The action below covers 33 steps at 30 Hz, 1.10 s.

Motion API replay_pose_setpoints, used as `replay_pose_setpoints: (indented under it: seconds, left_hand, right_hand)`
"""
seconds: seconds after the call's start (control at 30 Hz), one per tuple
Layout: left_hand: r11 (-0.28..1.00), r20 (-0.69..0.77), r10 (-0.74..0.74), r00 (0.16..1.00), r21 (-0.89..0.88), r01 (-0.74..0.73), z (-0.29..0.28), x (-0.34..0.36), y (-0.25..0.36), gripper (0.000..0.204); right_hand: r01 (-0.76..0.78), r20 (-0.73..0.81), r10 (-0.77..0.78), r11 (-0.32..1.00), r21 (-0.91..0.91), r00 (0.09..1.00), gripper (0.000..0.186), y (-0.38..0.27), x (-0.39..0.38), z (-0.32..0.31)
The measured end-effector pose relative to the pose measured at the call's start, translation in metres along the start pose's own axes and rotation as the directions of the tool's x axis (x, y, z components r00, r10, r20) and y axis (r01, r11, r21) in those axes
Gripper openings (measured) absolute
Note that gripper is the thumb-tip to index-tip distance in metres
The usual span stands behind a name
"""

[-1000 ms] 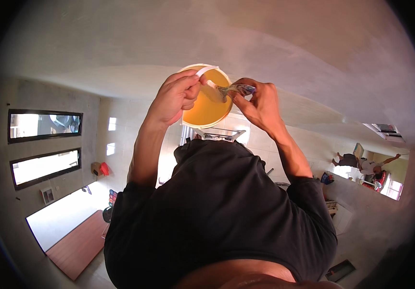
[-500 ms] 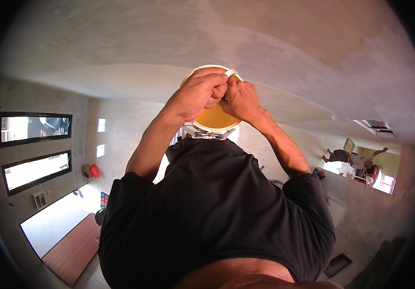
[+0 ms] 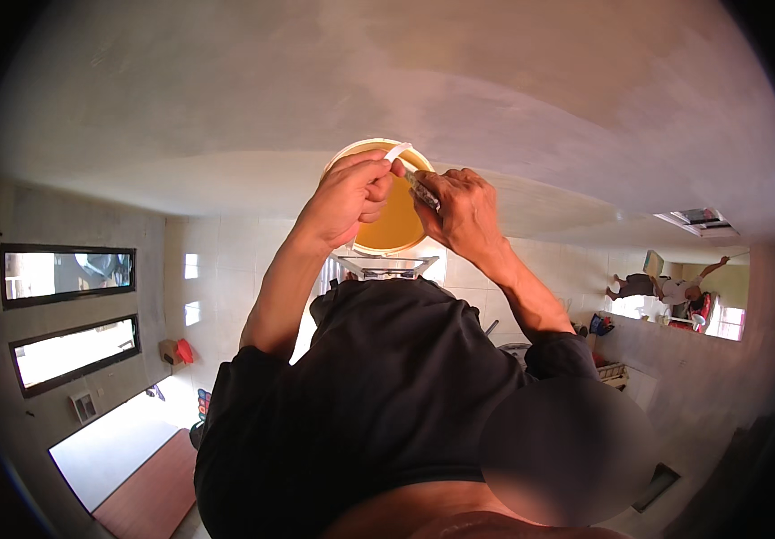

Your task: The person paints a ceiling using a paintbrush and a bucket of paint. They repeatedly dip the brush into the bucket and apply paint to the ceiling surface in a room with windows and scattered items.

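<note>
In front of my chest is a round bucket (image 3: 362,144) with a pale rim and a yellow-orange inside. My left hand (image 3: 351,199) is closed over its left side, pinching a curved white strip (image 3: 398,152) between thumb and fingers. My right hand (image 3: 466,208) sits at the bucket's right side, its fingers closed around a narrow grey, speckled piece (image 3: 425,194). That piece points up toward the left fingertips. Whether it joins the white strip I cannot tell. Part of the bucket lies hidden behind my hands.
Just below the bucket is a metal ladder top (image 3: 385,266). A smooth plastered surface (image 3: 387,72) spans the area beyond. At far right, another person (image 3: 670,289) raises an arm. Two dark-framed windows (image 3: 68,274) and a reddish-brown panel (image 3: 149,490) are at left.
My right hand has drawn away to the right from my left hand, uncovering the grey speckled piece. The bucket appears slightly lower and further left.
</note>
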<state>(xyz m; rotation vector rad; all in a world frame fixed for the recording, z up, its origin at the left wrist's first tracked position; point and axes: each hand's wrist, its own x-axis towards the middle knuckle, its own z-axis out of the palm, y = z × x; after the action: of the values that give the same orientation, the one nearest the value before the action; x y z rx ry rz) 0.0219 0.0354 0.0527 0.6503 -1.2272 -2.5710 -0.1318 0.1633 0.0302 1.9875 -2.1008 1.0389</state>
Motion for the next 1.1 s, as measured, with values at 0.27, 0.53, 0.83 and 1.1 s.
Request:
replay_pose_setpoints:
  seconds: [0.27,0.53,0.83,1.1]
  left_hand:
    - [0.997,-0.058,0.072,0.996,0.016,-0.071,0.001,0.011,-0.010,0.016]
    - [0.998,-0.085,0.061,0.995,0.033,-0.059,0.002,0.015,-0.015,0.018]
    - [0.999,-0.027,0.040,0.999,0.021,-0.040,0.000,0.009,-0.002,0.015]
    - [0.997,-0.062,0.066,0.996,0.050,-0.063,0.003,0.008,-0.003,0.018]
  right_hand:
    - [-0.491,0.310,0.383,0.726,0.481,0.870,0.017,0.001,-0.012,0.014]
    - [-0.263,0.112,0.241,0.924,0.279,0.964,0.022,0.026,-0.021,0.015]
    - [0.027,-0.075,-0.024,0.999,0.030,0.997,0.033,0.035,-0.022,0.003]
    - [-0.493,0.304,0.388,0.703,0.513,0.870,0.021,0.015,-0.019,0.010]
